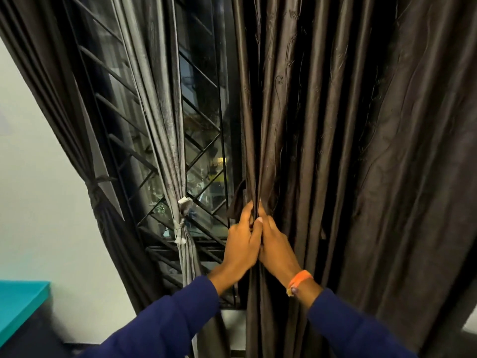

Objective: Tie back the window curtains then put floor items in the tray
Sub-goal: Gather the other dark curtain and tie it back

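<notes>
Both hands are in tight at the edge of the dark brown curtain (335,151) — the left hand (242,244) has its fingers curled round the gathered folds from the window side, and the right hand (275,250) is pressed up against it, fingers wrapped into the same bunch of cloth. Knuckles touching, no gap between the two grips. An orange wristband (299,279) sits on the right wrist, just above the blue sleeve (358,329).

Count the curtains: three in view. The brown one hangs loose on the right, in hand. A grey curtain (165,120) in the middle is already cinched with a pale tie (180,228), and a dark curtain (64,120) on the far left is knotted too. Behind them, the window grille (201,140). A teal surface (18,303) shows at the lower left.
</notes>
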